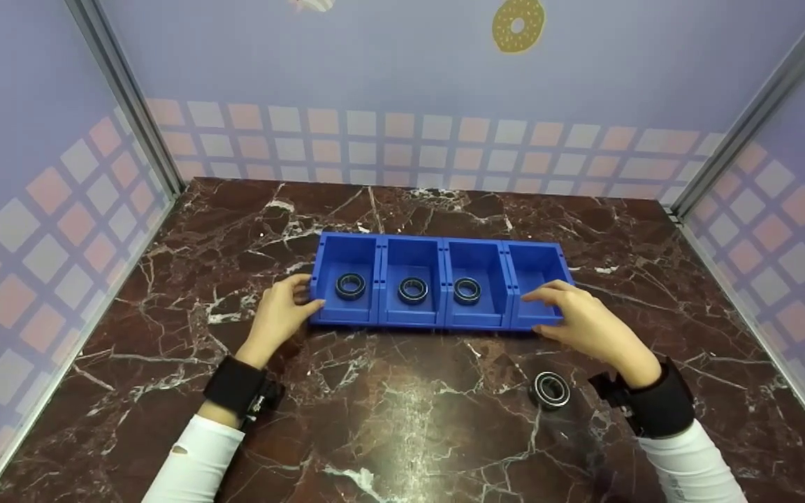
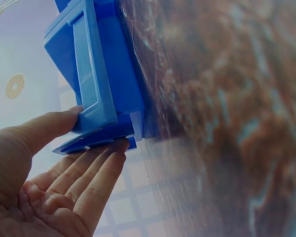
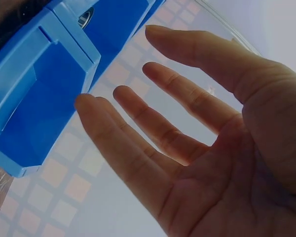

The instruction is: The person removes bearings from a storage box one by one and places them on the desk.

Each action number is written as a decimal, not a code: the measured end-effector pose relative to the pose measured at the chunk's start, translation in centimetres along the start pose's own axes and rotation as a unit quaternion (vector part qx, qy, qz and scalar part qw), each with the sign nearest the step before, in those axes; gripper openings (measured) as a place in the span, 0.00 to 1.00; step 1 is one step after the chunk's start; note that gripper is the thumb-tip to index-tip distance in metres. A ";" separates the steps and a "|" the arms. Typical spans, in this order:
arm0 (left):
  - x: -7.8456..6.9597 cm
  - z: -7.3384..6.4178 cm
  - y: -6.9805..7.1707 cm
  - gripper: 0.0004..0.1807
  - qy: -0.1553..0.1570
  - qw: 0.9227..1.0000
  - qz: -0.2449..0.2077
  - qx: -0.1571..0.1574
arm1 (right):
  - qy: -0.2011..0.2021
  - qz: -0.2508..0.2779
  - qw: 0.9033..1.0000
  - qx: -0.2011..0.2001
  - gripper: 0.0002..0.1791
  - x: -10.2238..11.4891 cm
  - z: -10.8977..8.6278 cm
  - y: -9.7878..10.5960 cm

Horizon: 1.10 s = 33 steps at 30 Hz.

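Note:
Four-sided blue storage bins (image 1: 409,320) stand joined in a row on the table. A ball bearing (image 1: 351,286) lies in the leftmost bin, another bearing (image 1: 413,290) in the one beside it, and a third bearing (image 1: 467,290) in the bin after that. My left hand (image 1: 280,311) grips the row's left end, thumb at the front corner and fingers along the outer side wall (image 2: 89,140). Over the rightmost bin (image 1: 539,262) hovers my right hand (image 1: 588,321), fingers spread and holding nothing. One loose bearing (image 1: 550,390) lies on the table, nearer than the right hand.
The dark red marbled table (image 1: 388,419) extends around the bins. Purple panels with pink and white squares (image 1: 437,129) enclose its back and sides, with metal posts (image 1: 126,98) at the back corners.

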<state>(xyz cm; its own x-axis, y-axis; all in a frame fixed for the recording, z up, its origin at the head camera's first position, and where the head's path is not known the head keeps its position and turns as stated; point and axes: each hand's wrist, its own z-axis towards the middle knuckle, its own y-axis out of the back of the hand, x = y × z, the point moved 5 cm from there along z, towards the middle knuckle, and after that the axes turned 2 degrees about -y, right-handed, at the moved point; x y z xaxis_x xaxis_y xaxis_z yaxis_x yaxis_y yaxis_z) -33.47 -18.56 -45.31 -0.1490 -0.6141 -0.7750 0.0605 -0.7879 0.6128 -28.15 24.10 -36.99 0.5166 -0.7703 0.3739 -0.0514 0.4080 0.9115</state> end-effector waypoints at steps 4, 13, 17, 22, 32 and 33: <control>-0.1 -0.1 0.0 0.29 0.003 1.000 -0.004 0.000 | 0.009 0.004 1.000 -0.007 0.22 0.1 0.7 0.2; 0.0 0.0 0.0 0.28 0.008 1.000 -0.002 0.002 | 0.015 0.017 1.000 -0.003 0.23 0.3 2.5 0.1; 0.0 0.0 0.0 0.28 0.008 1.000 -0.003 0.003 | 0.014 0.022 1.000 -0.009 0.23 0.5 3.4 -0.1; -0.1 -0.1 0.1 0.29 0.006 1.000 -0.001 0.004 | 0.011 0.018 1.000 -0.007 0.23 0.7 4.3 -0.3; -0.1 -0.1 0.0 0.29 0.003 1.000 -0.004 0.001 | 0.006 0.028 1.000 0.005 0.24 0.6 6.1 -1.0; -0.1 -0.1 0.0 0.29 0.003 1.000 -0.005 0.000 | 0.005 0.029 1.000 0.006 0.24 0.6 6.3 -1.1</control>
<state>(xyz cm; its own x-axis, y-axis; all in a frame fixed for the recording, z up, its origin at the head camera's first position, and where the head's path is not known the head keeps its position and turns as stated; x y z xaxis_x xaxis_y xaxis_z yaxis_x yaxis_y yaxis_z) -33.38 -18.54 -45.22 -0.1434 -0.6072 -0.7815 0.0586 -0.7935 0.6058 -33.18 20.14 -36.68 0.5208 -0.7408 0.4243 -0.0924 0.4451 0.8907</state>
